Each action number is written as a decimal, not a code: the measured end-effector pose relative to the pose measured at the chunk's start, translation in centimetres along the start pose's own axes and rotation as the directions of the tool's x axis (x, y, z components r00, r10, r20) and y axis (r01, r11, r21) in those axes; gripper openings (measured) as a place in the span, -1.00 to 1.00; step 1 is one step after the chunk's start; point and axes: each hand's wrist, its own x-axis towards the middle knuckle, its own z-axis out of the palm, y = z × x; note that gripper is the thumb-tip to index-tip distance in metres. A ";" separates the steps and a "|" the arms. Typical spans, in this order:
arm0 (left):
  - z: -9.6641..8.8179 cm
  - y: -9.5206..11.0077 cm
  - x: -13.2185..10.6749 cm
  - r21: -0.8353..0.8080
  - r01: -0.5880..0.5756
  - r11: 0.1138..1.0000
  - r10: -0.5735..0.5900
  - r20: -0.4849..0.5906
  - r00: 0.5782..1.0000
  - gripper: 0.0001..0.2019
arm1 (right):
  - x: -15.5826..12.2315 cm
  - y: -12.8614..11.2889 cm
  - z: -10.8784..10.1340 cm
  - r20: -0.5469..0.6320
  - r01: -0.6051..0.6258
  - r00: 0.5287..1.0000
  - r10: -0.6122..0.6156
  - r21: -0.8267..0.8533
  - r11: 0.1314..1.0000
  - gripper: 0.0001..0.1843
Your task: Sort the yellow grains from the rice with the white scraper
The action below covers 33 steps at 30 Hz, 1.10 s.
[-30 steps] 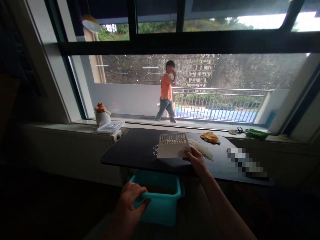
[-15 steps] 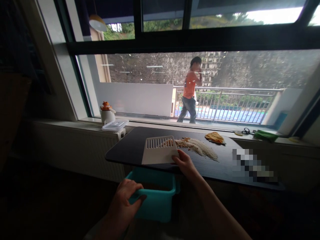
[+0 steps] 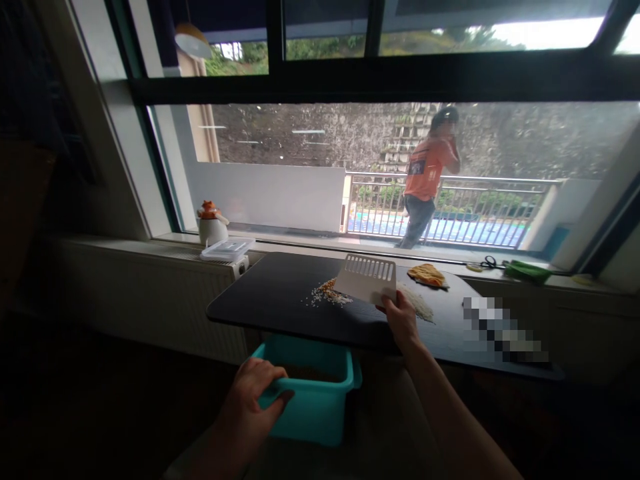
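My right hand (image 3: 400, 321) is closed on the near corner of a white slotted scraper (image 3: 367, 279), held tilted above the dark tabletop (image 3: 270, 293). Under and beside the scraper lies a spread of white grains (image 3: 415, 301), and a small heap of mixed white and orange grains (image 3: 327, 293) sits just left of it. My left hand (image 3: 250, 400) grips the near left rim of a teal plastic bin (image 3: 313, 397) held below the table's front edge. The bin's inside looks dark with some contents I cannot make out.
A yellow-orange cloth (image 3: 427, 274) lies at the table's far right. On the sill stand a white jar with an orange lid (image 3: 212, 224), a clear lidded box (image 3: 227, 249), scissors (image 3: 491, 263) and a green item (image 3: 527, 271). Outside the window a person in an orange shirt (image 3: 425, 175) walks by the railing.
My right hand has carried the scraper rightwards and lifted it, leaving a small heap of grains at its left. The person outside has walked to the right. My left hand stays on the bin.
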 end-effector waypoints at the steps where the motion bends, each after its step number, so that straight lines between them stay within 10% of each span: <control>1: 0.2 0.2 0.1 -0.004 -0.002 1.000 0.002 0.010 1.000 -0.97 | 0.1 0.0 -0.1 0.000 0.002 1.000 -0.002 -0.008 1.000 -0.67; 33: 0.4 -0.2 0.7 -0.030 -0.105 0.994 0.104 -0.017 0.994 -0.96 | -0.5 0.1 0.3 0.142 0.015 0.990 -0.016 0.006 1.000 -0.64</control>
